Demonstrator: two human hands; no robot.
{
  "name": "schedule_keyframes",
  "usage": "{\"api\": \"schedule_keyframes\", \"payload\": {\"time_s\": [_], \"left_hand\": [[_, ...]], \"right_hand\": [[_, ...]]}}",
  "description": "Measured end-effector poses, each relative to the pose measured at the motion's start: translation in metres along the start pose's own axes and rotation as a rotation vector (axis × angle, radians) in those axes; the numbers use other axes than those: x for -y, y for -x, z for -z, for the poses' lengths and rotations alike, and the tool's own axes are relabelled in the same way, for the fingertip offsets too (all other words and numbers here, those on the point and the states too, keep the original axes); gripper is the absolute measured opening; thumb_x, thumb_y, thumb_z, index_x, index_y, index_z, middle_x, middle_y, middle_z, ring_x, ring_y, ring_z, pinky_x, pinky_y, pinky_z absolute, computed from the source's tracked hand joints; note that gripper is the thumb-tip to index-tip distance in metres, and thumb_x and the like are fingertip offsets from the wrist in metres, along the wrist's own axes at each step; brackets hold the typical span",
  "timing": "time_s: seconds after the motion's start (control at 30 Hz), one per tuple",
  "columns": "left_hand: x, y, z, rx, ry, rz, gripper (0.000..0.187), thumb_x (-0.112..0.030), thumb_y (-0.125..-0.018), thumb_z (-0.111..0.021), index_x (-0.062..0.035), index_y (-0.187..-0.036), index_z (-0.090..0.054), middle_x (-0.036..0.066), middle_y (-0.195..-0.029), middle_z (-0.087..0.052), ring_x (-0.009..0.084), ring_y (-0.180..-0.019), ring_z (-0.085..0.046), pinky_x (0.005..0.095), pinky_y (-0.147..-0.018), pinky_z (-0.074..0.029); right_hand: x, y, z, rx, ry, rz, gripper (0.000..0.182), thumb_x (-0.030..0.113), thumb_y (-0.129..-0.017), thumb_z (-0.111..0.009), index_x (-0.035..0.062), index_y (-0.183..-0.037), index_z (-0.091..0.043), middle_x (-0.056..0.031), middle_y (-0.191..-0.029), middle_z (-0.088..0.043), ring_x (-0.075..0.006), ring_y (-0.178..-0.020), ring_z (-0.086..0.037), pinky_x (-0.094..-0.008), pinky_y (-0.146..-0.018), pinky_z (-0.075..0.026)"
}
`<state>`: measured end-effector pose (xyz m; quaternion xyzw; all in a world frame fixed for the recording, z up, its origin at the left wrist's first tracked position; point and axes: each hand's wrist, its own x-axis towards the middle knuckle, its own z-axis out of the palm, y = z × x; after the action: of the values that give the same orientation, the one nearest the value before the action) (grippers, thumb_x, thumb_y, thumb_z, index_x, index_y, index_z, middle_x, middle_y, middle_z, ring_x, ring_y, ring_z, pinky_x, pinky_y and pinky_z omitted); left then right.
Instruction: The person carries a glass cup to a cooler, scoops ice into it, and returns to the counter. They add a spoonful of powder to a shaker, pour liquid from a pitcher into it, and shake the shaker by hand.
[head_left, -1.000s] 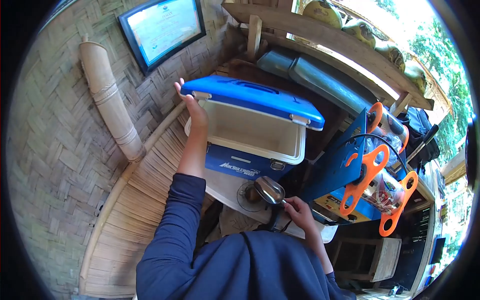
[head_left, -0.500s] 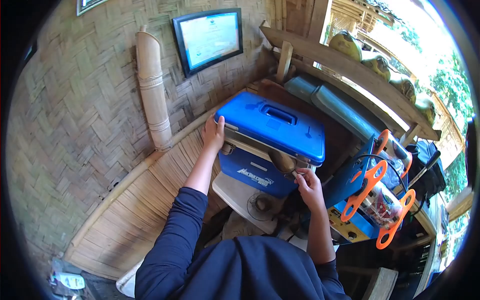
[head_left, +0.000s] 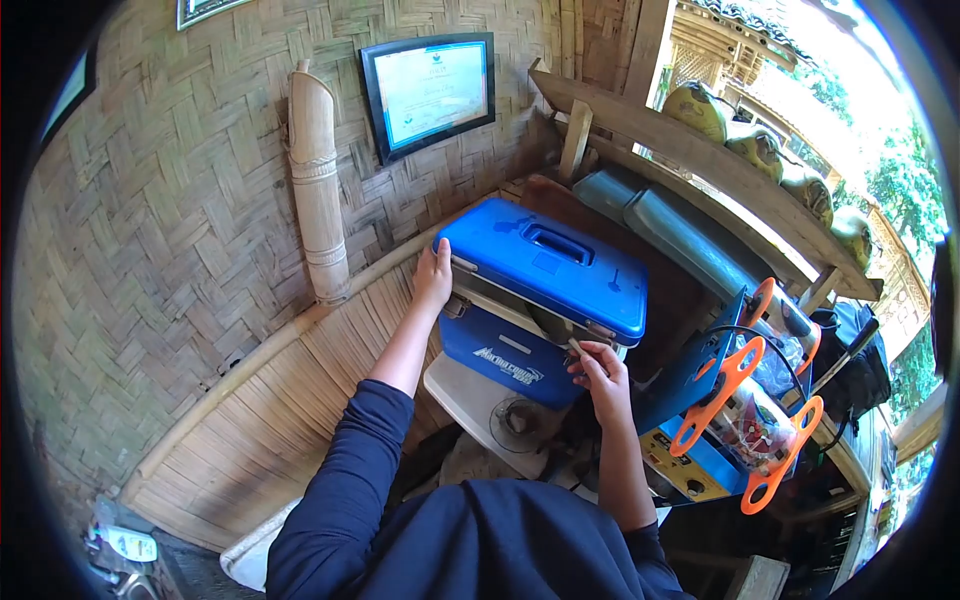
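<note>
A blue cooler box (head_left: 475,345) stands in front of me with its lid (head_left: 590,285) tilted partly up at the front. My left hand (head_left: 433,277) grips the lid's left front corner, thumb on top. At the front right gap, my right hand (head_left: 603,378) pinches the thin handle of a metal ladle (head_left: 553,325). Its bowl sits in the gap under the lid, mostly hidden. The inside of the box cannot be seen. Below the box, a clear glass dish (head_left: 520,425) rests on a pale surface (head_left: 460,390).
To the right stands a blue and yellow machine (head_left: 670,460) with orange brackets (head_left: 720,395) and plastic-wrapped goods. Coconuts (head_left: 755,150) line a wooden rail behind. A woven wall (head_left: 170,230) with a framed certificate (head_left: 430,95) and a bamboo tube (head_left: 315,190) is on the left.
My right hand has moved slightly left and down. The ladle's bowl, plainly visible in the gap before, has gone further under the lid. My left hand still holds the lid.
</note>
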<state>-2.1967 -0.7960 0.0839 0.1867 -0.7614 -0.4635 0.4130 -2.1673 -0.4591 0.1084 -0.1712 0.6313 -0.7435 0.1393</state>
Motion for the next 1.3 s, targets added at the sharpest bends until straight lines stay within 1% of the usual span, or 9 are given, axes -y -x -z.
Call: {"api": "schedule_keyframes", "payload": {"time_s": [0.4,0.5,0.57,0.67,0.83,1.0,1.03,1.2,1.3], "left_hand": [[-0.010,-0.011,-0.005,0.020,-0.086,0.147,0.076,-0.065,-0.088,-0.021,-0.0019,-0.122,-0.045,0.026,-0.116,-0.054,0.0408,-0.111,-0.049,0.0446,-0.095,-0.037],[-0.009,-0.008,0.000,0.020,-0.142,0.087,0.076,-0.067,-0.086,-0.021,-0.0038,-0.120,-0.047,0.024,-0.113,-0.056,0.0407,-0.109,-0.050,0.0461,-0.093,-0.037],[-0.007,-0.006,0.003,0.024,-0.125,0.084,0.075,-0.067,-0.086,-0.022,-0.0043,-0.119,-0.049,0.023,-0.113,-0.056,0.0407,-0.107,-0.051,0.0462,-0.092,-0.037],[-0.005,0.000,0.006,0.017,-0.093,0.073,0.074,-0.067,-0.086,-0.026,-0.0042,-0.115,-0.051,0.021,-0.109,-0.059,0.0399,-0.103,-0.053,0.0493,-0.091,-0.037],[0.010,0.010,0.010,0.055,-0.142,0.131,0.071,-0.067,-0.086,-0.029,-0.0069,-0.117,-0.053,0.017,-0.113,-0.057,0.0357,-0.111,-0.048,0.0556,-0.093,-0.032],[0.033,0.021,0.014,-0.006,-0.440,-0.026,0.064,-0.065,-0.087,-0.028,-0.0202,-0.128,-0.046,0.010,-0.140,-0.030,0.0339,-0.128,-0.026,0.0530,-0.103,-0.018],[0.041,0.025,0.014,-0.033,-0.483,-0.081,0.057,-0.061,-0.089,-0.032,-0.0212,-0.129,-0.045,0.013,-0.138,-0.031,0.0355,-0.125,-0.030,0.0520,-0.103,-0.019],[0.049,0.040,0.018,-0.144,-0.253,-0.115,0.049,-0.050,-0.092,-0.039,-0.0160,-0.127,-0.045,0.022,-0.128,-0.036,0.0366,-0.119,-0.036,0.0459,-0.101,-0.024],[0.067,0.075,0.016,-0.203,-0.070,0.067,0.054,-0.046,-0.092,-0.042,-0.0067,-0.129,-0.042,0.023,-0.126,-0.040,0.0394,-0.116,-0.040,0.0470,-0.098,-0.030]], "right_hand": [[-0.009,-0.058,0.008,-0.034,0.378,-0.098,0.030,0.019,-0.086,-0.058,-0.0010,-0.109,-0.055,-0.0075,-0.090,-0.062,-0.0129,-0.074,-0.062,-0.0238,-0.052,-0.048],[-0.018,-0.050,0.009,-0.084,0.305,0.054,0.024,0.019,-0.085,-0.059,-0.0011,-0.098,-0.060,-0.0047,-0.077,-0.062,-0.0107,-0.064,-0.059,-0.0231,-0.053,-0.047],[-0.025,-0.044,0.019,-0.014,0.441,0.324,0.022,0.020,-0.086,-0.059,-0.0008,-0.077,-0.061,-0.0030,-0.066,-0.058,-0.0074,-0.052,-0.052,-0.0196,-0.045,-0.038],[-0.025,-0.029,0.020,0.017,0.239,0.374,0.029,0.017,-0.087,-0.057,0.0006,-0.064,-0.058,-0.0010,-0.055,-0.054,-0.0055,-0.046,-0.047,-0.0188,-0.043,-0.032],[-0.030,-0.003,0.023,-0.033,0.151,0.334,0.031,0.015,-0.090,-0.053,0.0017,-0.063,-0.057,-0.0012,-0.052,-0.051,-0.0052,-0.043,-0.044,-0.0197,-0.041,-0.030],[-0.029,0.009,0.014,-0.082,0.080,0.292,0.034,0.018,-0.091,-0.050,0.0019,-0.062,-0.056,-0.0020,-0.051,-0.051,-0.0060,-0.042,-0.043,-0.0198,-0.041,-0.030],[-0.028,0.010,0.011,-0.070,0.067,0.282,0.034,0.018,-0.091,-0.051,0.0017,-0.062,-0.057,-0.0017,-0.051,-0.051,-0.0057,-0.043,-0.044,-0.0199,-0.042,-0.031],[-0.043,0.017,0.008,-0.024,0.039,0.239,0.031,0.016,-0.091,-0.052,0.0016,-0.064,-0.056,-0.0006,-0.057,-0.051,-0.0049,-0.047,-0.043,-0.0192,-0.045,-0.032],[-0.076,0.015,0.017,-0.008,0.008,0.215,0.022,0.012,-0.090,-0.052,0.0016,-0.071,-0.056,-0.0004,-0.065,-0.053,-0.0042,-0.051,-0.043,-0.0189,-0.047,-0.033]]}}
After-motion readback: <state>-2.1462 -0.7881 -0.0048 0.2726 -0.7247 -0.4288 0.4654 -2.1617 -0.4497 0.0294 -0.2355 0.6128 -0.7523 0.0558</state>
